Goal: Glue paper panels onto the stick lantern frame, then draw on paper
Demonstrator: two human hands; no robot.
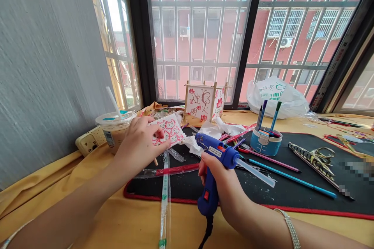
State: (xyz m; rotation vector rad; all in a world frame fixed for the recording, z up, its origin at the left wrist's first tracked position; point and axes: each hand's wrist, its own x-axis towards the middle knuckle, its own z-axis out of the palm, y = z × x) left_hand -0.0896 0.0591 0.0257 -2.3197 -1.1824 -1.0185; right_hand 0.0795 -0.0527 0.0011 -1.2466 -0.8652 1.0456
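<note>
Your right hand (226,181) is closed around the handle of a blue glue gun (212,185), its glue stick (257,173) projecting toward four o'clock. At ten o'clock from the gun, your left hand (140,136) pinches a red-patterned paper (172,129). At twelve, a decorated panel frame (197,103) stands, two faces showing and seemingly finished; the held paper is apart from it, so work on that piece looks unfinished.

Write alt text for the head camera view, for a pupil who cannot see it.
A person's right hand grips a blue glue gun while the left hand holds white paper with red drawings. Around them are a black mat with pens, a blue pen cup, and a stick-framed paper box before a barred window.
</note>
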